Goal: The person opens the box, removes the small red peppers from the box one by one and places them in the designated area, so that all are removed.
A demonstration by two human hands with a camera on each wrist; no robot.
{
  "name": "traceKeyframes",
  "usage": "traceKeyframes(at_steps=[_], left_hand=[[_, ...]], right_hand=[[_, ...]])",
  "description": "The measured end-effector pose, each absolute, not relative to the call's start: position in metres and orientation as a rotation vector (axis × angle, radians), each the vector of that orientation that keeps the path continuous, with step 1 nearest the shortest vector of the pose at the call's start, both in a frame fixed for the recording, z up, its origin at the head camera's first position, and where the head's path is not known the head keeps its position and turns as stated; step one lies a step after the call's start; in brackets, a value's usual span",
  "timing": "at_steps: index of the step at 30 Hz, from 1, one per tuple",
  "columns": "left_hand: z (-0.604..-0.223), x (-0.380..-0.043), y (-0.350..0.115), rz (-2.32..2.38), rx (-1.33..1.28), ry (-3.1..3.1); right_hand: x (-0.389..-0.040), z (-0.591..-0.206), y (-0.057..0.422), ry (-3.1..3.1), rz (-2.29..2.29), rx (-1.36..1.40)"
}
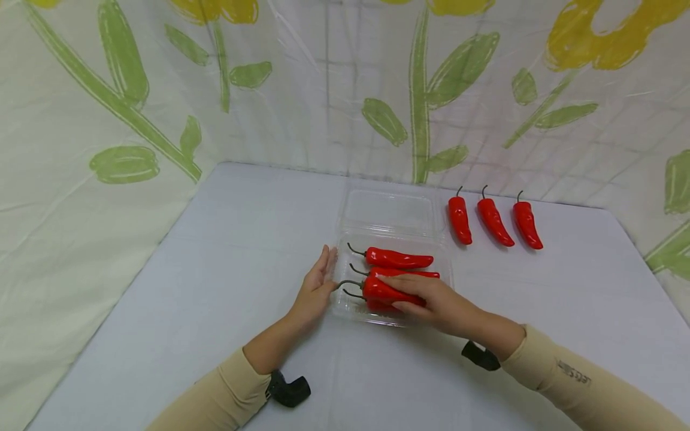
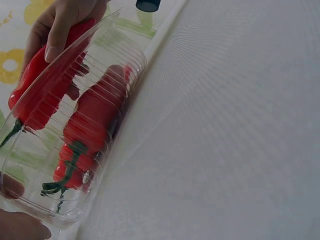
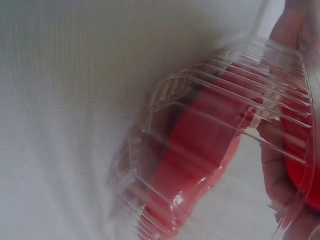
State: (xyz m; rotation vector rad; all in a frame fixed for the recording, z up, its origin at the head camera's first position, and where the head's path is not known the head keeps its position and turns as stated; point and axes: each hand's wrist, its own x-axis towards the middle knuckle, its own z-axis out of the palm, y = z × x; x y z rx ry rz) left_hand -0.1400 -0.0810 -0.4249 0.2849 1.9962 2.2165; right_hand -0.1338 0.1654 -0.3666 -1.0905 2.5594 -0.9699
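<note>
A clear plastic clamshell box (image 1: 390, 237) lies with its lid (image 1: 390, 209) folded back. My right hand (image 1: 444, 302) grips a red chili pepper (image 1: 375, 290) from above, thumb on the near side. That pepper is over others in the box, its stem pointing left; the right wrist view shows the right hand (image 3: 275, 167) through the plastic. Beneath and beyond it lie more peppers, including one at the back (image 1: 396, 258). My left hand (image 1: 314, 293) rests against the box's left side, fingers straight and thumb near the rim. In the left wrist view, its thumb (image 2: 22, 226) touches the box corner.
Three more red peppers, left (image 1: 459, 220), middle (image 1: 493, 221) and right (image 1: 526, 225), stand in a row at the table's back right. Behind the white tabletop (image 1: 259, 239) hangs a flower-patterned cloth (image 1: 302, 96). Black wrist mounts show below both forearms.
</note>
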Motion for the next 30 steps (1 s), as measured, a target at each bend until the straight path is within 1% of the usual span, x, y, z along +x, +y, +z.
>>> traceKeyframes(at_steps=[8,20,30], left_hand=[[-0.426,-0.139,-0.083,2.223,0.308,1.990],[-0.426,-0.140,-0.083,2.202,0.315,2.014],[-0.425,-0.140,-0.082,2.187,0.293,2.028]], right_hand=[[-0.132,-0.370,0.172,2.619,-1.076,-0.923],[-0.128,-0.369,0.179,2.665,-1.221,-0.774],[-0.125,-0.367,0.190,2.604,-1.441,-0.617]])
